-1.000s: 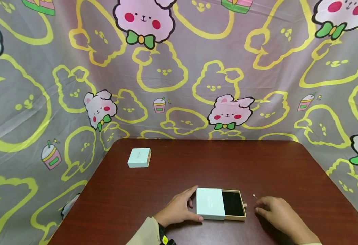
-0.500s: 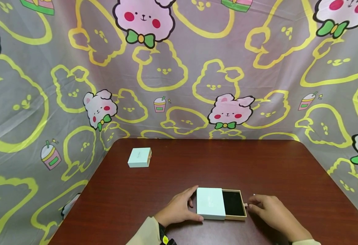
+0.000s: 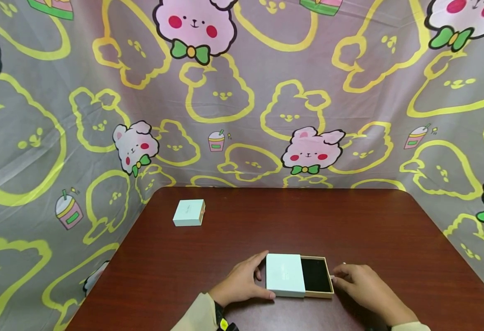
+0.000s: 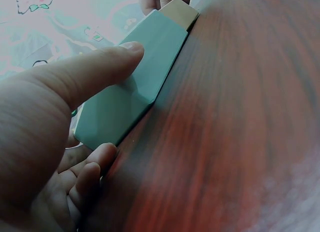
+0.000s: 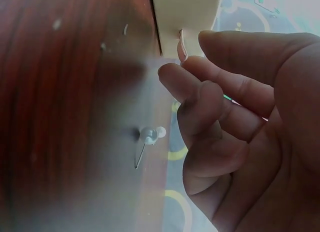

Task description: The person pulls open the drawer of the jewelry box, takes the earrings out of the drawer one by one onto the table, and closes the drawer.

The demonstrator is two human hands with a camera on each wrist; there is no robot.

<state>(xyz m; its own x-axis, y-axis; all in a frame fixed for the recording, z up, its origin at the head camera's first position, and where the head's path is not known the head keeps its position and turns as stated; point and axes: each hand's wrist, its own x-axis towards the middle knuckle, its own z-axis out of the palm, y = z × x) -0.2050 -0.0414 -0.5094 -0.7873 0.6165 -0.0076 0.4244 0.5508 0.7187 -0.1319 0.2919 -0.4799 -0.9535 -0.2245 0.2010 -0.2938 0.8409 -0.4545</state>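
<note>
A pale mint sleeve box [image 3: 285, 274] lies on the table, its drawer [image 3: 316, 276] with a black lining partly out to the right. My left hand [image 3: 242, 280] holds the sleeve's left end; in the left wrist view its thumb [image 4: 117, 62] lies along the side and other fingers bend round the end. My right hand [image 3: 362, 287] is at the drawer's right end. In the right wrist view a small ribbon pull tab [image 5: 182, 48] stands at its index fingertip, with the thumb apart from it. A pearl earring [image 5: 148, 135] with a thin metal pin lies beside that hand.
A second mint box [image 3: 189, 212], closed, stands at the far left of the dark red wooden table [image 3: 291, 220]. A cartoon-printed cloth [image 3: 242, 133] hangs around the table's back and sides.
My right hand has moved left to the drawer's pull tab, now covering most of the earring in the head view. The left hand and both boxes have stayed practically in place.
</note>
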